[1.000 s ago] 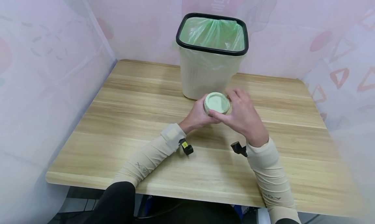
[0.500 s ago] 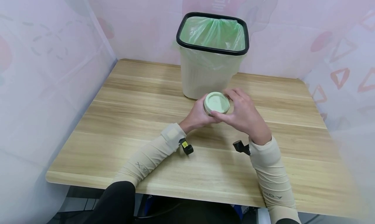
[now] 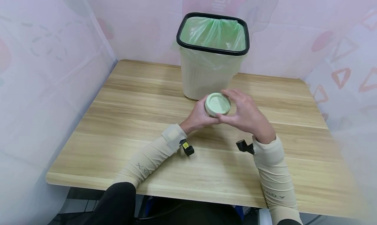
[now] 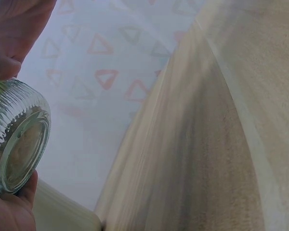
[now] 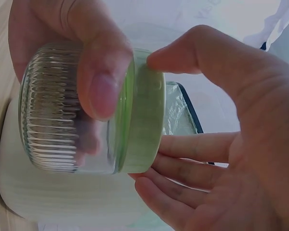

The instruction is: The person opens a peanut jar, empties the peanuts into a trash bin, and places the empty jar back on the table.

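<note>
A ribbed clear glass jar (image 5: 50, 115) with a light green lid (image 3: 218, 104) is held above the table, in front of the bin. My left hand (image 3: 199, 115) grips the glass body, its thumb lying along the side nearest the right wrist camera. Round the lid's rim are the fingers of my right hand (image 3: 246, 115), with the thumb at the near edge and the forefinger at the far edge. The left wrist view catches the jar's base (image 4: 26, 151), and something brownish shows through it, too unclear to name.
Behind the hands stands a cream waste bin (image 3: 206, 74) with a black rim and a green bag inside. The wooden table (image 3: 132, 120) meets patterned cloth walls (image 3: 141, 28) at the back and sides.
My right hand has turned counter-clockwise about the lid: its thumb slid right along the near edge, its fingertips left along the far edge, its wrist outward. Left hand and jar have stayed put.
</note>
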### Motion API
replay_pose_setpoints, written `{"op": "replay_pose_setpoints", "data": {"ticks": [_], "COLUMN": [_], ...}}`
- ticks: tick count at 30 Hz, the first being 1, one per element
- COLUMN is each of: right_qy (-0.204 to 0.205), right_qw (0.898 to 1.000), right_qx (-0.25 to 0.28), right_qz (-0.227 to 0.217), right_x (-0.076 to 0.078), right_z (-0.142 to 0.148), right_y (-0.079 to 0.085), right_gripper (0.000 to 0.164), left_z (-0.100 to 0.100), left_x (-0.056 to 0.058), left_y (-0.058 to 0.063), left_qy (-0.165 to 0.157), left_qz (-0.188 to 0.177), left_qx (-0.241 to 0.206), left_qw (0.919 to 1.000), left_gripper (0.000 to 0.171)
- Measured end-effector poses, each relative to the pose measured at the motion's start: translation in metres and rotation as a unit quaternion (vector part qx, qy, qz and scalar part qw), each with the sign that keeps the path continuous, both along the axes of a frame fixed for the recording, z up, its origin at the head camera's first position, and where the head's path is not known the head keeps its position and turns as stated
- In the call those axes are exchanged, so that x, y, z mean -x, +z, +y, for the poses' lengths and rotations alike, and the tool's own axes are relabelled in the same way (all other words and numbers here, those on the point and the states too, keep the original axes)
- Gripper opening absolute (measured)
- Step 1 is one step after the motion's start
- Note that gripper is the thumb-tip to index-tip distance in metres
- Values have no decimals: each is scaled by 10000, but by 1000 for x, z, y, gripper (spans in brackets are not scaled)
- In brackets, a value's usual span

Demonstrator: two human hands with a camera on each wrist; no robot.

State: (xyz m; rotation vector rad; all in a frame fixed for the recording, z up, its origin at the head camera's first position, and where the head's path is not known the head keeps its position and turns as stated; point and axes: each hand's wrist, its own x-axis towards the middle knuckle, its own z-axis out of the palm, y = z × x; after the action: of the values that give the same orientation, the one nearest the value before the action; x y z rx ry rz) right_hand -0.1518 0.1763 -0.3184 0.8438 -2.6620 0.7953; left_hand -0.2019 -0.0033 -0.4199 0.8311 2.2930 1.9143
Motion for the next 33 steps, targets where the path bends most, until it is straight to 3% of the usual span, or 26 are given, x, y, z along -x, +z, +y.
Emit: {"op": "replay_pose_setpoints", "data": {"ticks": [6, 14, 18, 26, 33], "right_qy": [-35, -969, -1191, -1217, -1001], "right_qw": [10000, 9952, 9927, 9923, 9949], "right_qx": [15, 29, -35, -59, -31], "right_qz": [-88, -139, -189, -227, -150], "right_x": [-1, -8, -7, -5, -4], "right_z": [0, -8, -11, -12, -11], "right_y": [2, 0, -4, -6, -6], "right_gripper": [71, 77, 75, 71, 67], "left_z": [0, 1, 1, 2, 2], "left_x": [0, -2, -2, -2, -2], "left_y": [0, 4, 2, 1, 0], "left_qy": [-60, -25, -41, 4, 35], "left_qz": [-45, -238, -242, -63, 84], "left_qx": [-52, 96, 73, 61, 96], "left_qw": [10000, 9997, 9997, 10000, 9999], "left_gripper": [80, 79, 81, 81, 80]}}
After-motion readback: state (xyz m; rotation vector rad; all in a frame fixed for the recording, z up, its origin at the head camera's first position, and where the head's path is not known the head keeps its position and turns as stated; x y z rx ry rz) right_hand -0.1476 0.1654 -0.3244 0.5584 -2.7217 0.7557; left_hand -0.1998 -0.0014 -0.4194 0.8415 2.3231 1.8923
